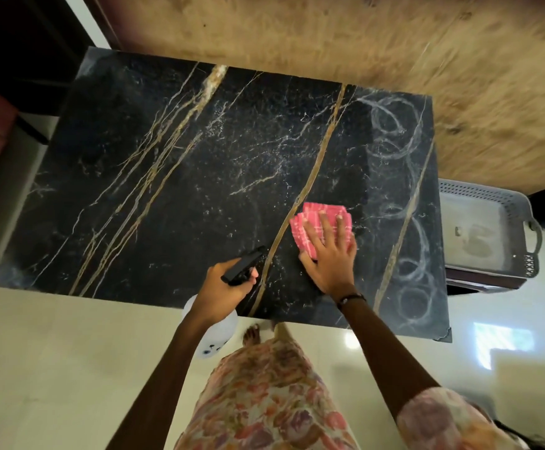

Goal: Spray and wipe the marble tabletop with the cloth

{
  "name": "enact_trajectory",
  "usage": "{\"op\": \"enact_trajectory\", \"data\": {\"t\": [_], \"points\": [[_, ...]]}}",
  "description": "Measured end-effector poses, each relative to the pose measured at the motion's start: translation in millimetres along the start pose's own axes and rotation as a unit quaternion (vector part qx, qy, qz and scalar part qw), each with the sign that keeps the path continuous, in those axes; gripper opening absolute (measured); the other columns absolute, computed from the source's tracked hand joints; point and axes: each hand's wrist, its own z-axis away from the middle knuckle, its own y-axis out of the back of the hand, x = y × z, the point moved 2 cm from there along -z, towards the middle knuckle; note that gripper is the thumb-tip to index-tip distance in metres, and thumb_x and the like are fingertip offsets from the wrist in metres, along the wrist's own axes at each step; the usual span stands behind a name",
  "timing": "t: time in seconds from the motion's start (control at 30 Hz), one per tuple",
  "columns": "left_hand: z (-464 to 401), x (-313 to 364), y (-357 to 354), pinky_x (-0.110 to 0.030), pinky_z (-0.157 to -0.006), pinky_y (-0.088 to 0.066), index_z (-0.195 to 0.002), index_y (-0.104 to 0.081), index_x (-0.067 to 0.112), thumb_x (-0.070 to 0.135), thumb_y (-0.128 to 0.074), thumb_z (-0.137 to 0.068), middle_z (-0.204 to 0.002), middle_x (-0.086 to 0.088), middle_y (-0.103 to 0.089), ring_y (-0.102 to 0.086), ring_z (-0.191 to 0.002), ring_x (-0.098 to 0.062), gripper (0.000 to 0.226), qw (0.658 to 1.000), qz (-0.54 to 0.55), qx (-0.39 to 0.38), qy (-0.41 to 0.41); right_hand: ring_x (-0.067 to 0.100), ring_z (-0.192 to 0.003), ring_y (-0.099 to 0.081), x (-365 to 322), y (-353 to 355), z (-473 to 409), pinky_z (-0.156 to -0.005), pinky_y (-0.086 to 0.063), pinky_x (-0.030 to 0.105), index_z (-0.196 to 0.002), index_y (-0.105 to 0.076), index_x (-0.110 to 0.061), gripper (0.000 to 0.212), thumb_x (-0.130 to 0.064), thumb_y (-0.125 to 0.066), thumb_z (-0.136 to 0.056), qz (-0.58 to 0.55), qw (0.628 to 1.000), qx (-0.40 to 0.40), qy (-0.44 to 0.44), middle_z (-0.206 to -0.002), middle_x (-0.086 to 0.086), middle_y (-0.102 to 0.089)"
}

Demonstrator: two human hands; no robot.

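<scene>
Your right hand (327,254) flat, pressing cloth (310,222); unwiped marble tabletop (167,173) stretches left of cloth. Left hand (222,287) grips spray bottle (214,332).

Tabletop (173,177): fills the middle of the view, near edge just ahead of the person's feet.
Cloth (313,227): on the tabletop, near-right part.
Right hand (331,251): flat on the cloth, fingers pointing far.
Left hand (224,287): left of the cloth, over the near edge, gripping the spray bottle (214,332).
Bottle body: hangs below the hand, on the near side of the table edge.
Wipe rings (401,203): run near to far along the right side.
Tray (524,228): right of the table, beside its edge.
</scene>
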Motion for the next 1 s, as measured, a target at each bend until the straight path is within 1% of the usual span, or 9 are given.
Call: {"op": "enact_trajectory", "data": {"t": [0.1,0.27,0.33,0.4,0.5,0.67,0.77,0.87,1.0], "points": [[10.5,-7.2,0.5,-0.01,-0.052,-0.045,-0.077,-0.066,0.016,-0.006,-0.058,-0.082,-0.083,-0.018,-0.067,-0.059,-0.063,-0.004,0.025,1.0,0.001,0.004,0.007,0.039,-0.144,-0.017,-50.1,-7.4,2.7,-0.107,-0.017,0.065,-0.148,-0.029,-0.032,0.067,-0.059,-0.036,-0.087,0.004,0.998,0.013,0.062,-0.158,0.008,-0.022],[26.2,-18.8,-0.6,-0.01,-0.041,-0.038,-0.075,-0.063,0.018,-0.008,-0.058,-0.083,-0.052,0.007,-0.059,-0.05,-0.041,-0.003,0.027,0.999,0.018,0.012,0.026,0.033,-0.145,-0.016,-74.4,-26.6,84.5,-0.114,-0.017,0.061,-0.146,-0.033,-0.033,0.062,-0.056,-0.04,-0.089,0.006,0.976,-0.001,0.217,-0.156,0.005,-0.028],[31.7,-23.5,0.3,-0.01,-0.042,-0.04,-0.08,-0.064,0.015,-0.005,-0.058,-0.084,-0.062,0.003,-0.064,-0.052,-0.042,0.002,0.022,0.999,0.028,0.017,0.028,0.029,-0.144,-0.019,-45.7,-30.9,116.8,-0.112,-0.017,0.059,-0.146,-0.034,-0.036,0.061,-0.06,-0.041,-0.09,0.033,0.971,-0.011,0.238,-0.155,0.003,-0.031],[35.7,-28.7,2.1,-0.011,-0.043,-0.041,-0.084,-0.066,0.014,-0.002,-0.06,-0.085,-0.078,-0.009,-0.066,-0.054,-0.045,0.003,0.017,0.999,0.032,0.024,0.032,0.03,-0.145,-0.018,-5.7,-26.1,134.1,-0.111,-0.018,0.059,-0.146,-0.031,-0.037,0.06,-0.062,-0.034,-0.092,0.056,0.971,-0.008,0.233,-0.154,0.002,-0.028],[43.7,-37.5,7.1,-0.01,-0.045,-0.041,-0.086,-0.067,0.011,-0.003,-0.06,-0.085,-0.079,-0.01,-0.065,-0.055,-0.046,0.004,0.015,0.998,0.043,0.033,0.035,0.035,-0.146,-0.013,36.6,-13.3,133.3,-0.108,-0.024,0.062,-0.148,-0.026,-0.033,0.06,-0.057,-0.033,-0.094,0.044,0.985,-0.009,0.167,-0.156,0.006,-0.026],[56.2,-47.2,12.2,-0.009,-0.044,-0.04,-0.086,-0.067,0.013,-0.003,-0.059,-0.086,-0.076,-0.006,-0.064,-0.055,-0.045,0.004,0.017,0.997,0.042,0.046,0.038,0.036,-0.146,-0.01,-9.6,-9.8,88.8,-0.112,-0.013,0.062,-0.149,-0.025,-0.031,0.064,-0.056,-0.032,-0.09,0.001,0.999,-0.013,0.042,-0.158,0.007,-0.021],[60.2,-47.2,13.4,-0.01,-0.042,-0.039,-0.089,-0.066,0.008,-0.002,-0.059,-0.086,-0.078,-0.012,-0.064,-0.052,-0.042,0.0,0.013,0.998,0.036,0.051,0.032,0.034,-0.146,-0.012,-71.0,-17.8,74.3,-0.112,-0.014,0.064,-0.149,-0.026,-0.033,0.064,-0.058,-0.031,-0.091,-0.005,0.995,-0.022,0.101,-0.158,0.004,-0.02],[61.8,-47.3,11.9,-0.012,-0.04,-0.035,-0.076,-0.062,0.016,-0.005,-0.059,-0.084,-0.056,0.001,-0.059,-0.045,-0.037,-0.007,0.023,0.997,0.031,0.058,0.033,0.031,-0.147,-0.008,-105.5,-30.2,88.8,-0.114,-0.014,0.062,-0.149,-0.025,-0.035,0.061,-0.058,-0.03,-0.093,0.008,0.985,-0.03,0.169,-0.159,0.001,-0.019],[60.9,-44.7,10.3,-0.01,-0.041,-0.036,-0.077,-0.064,0.016,-0.005,-0.059,-0.084,-0.05,0.008,-0.058,-0.048,-0.037,-0.002,0.022,0.998,0.039,0.047,0.03,0.031,-0.146,-0.016,-62.9,-31.9,124.2,-0.114,-0.013,0.059,-0.148,-0.028,-0.035,0.06,-0.06,-0.016,-0.095,0.031,0.979,-0.033,0.198,-0.155,0.002,-0.029]]}}
